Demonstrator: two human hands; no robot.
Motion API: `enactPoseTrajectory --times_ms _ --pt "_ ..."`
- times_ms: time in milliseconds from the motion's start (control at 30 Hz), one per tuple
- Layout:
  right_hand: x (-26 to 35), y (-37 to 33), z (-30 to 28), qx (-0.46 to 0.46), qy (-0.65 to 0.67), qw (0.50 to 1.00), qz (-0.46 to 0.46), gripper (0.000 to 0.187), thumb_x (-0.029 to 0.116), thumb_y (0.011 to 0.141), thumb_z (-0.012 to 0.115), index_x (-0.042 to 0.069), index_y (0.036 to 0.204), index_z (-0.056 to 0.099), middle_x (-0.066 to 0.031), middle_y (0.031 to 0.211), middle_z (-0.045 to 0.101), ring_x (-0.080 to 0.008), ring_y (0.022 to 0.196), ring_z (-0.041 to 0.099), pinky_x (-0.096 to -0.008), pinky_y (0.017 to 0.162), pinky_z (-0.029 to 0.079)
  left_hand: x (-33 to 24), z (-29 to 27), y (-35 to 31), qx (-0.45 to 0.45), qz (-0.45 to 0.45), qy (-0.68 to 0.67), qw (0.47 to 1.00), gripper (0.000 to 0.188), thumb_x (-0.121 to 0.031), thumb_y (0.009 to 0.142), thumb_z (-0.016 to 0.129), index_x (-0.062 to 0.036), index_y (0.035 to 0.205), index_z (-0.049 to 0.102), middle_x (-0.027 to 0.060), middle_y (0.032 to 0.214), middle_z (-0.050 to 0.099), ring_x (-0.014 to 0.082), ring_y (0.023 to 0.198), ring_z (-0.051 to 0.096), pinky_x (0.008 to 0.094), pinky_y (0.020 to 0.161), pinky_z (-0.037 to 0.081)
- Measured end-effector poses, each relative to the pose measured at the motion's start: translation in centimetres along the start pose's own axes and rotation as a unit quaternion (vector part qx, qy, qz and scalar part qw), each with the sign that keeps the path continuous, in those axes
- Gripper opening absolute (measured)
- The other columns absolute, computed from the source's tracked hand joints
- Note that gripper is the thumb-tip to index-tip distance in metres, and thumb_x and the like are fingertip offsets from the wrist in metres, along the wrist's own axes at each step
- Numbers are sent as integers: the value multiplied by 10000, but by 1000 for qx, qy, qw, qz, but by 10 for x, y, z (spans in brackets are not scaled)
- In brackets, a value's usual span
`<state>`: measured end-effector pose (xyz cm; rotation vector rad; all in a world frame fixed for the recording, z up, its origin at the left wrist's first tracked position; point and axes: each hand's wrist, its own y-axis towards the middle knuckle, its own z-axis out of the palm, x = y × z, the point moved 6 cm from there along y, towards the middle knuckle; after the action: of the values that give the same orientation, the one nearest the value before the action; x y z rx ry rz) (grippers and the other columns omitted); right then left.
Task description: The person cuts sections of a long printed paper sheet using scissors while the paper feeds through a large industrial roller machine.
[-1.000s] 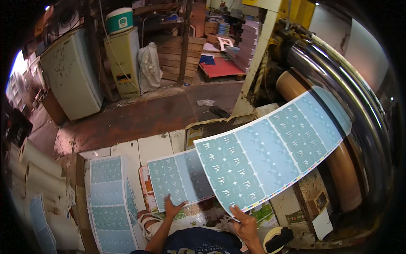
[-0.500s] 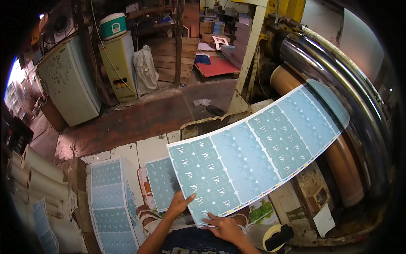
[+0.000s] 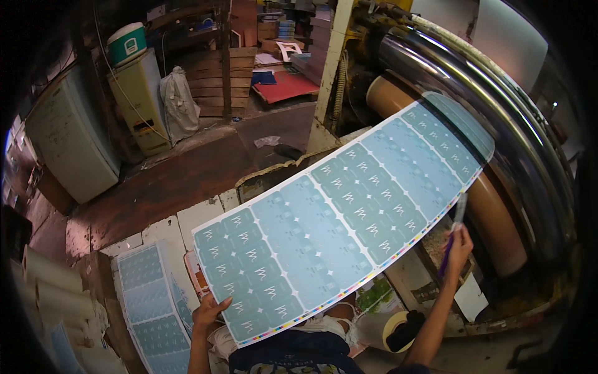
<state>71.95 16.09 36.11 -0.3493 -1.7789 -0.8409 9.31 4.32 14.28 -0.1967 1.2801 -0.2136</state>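
A long printed sheet (image 3: pixel 321 249) in green and pale blue panels stretches from in front of me up to the machine's rollers, its far end over the brown roller (image 3: pixel 492 212). My left hand (image 3: pixel 208 313) grips the sheet's near left edge, thumb on top and fingers hidden underneath. To the right, my right hand (image 3: pixel 458 246) is closed around a slim knife (image 3: pixel 460 215) with a purple handle. The knife's tip points up beside the sheet's colour-striped right edge, close to the rollers; whether it touches the sheet I cannot tell.
Shiny metal rollers (image 3: pixel 448 81) fill the right side. Similar printed sheets (image 3: pixel 146 293) lie at the lower left, beside pale rolls (image 3: pixel 59 271) of material. A roll with a yellowish core (image 3: pixel 392 327) stands by my right forearm. Farther back are cabinets (image 3: pixel 71 134) and a green-and-white cooler (image 3: pixel 126 43).
The sheet has come farther out from the rollers, toward the lower left. My left hand moved left with its edge. My right hand left the near edge and moved up right with the knife.
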Motion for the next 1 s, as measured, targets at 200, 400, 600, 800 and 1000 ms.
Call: enactPoseTrajectory --times_ms 200,400,600,800,1000 --pt "-64 103 -45 -38 -3 999 9 365 283 971 571 -9 1189 591 -90 769 667 -100 460 534 -244 409 409 4 -16 -6 -14 -14 -18 1000 367 -78 852 697 33 1183 587 83 1083 665 167 950 625 313 861 494" --pt "-93 94 -15 24 -47 998 36 350 289 962 582 -3 1152 617 -82 735 662 -102 453 539 -251 407 419 2 -28 -16 -30 -20 -30 999 405 -101 852 712 35 1206 570 90 1107 660 166 984 624 306 889 490" --pt "-94 98 -5 -6 -139 989 51 333 231 909 671 32 1175 645 -23 654 610 -86 439 479 -265 413 368 16 -41 -35 -90 -50 -43 994 395 -84 859 701 22 1215 565 81 1123 657 160 993 619 302 903 477" --pt "-7 103 -9 -46 -394 849 -348 709 -11 781 684 179 1420 444 -147 1240 509 -351 953 606 -455 659 479 17 -34 -41 -139 -64 -61 986 388 -115 887 683 16 1224 543 72 1085 660 151 976 613 306 891 478" --pt "-8 138 -5 177 -402 833 -337 773 -184 635 537 160 1327 552 -148 1372 515 -352 994 636 -378 746 527 36 -47 -65 -175 -123 11 977 327 -161 920 661 6 1185 567 51 935 671 131 821 624 287 745 521"
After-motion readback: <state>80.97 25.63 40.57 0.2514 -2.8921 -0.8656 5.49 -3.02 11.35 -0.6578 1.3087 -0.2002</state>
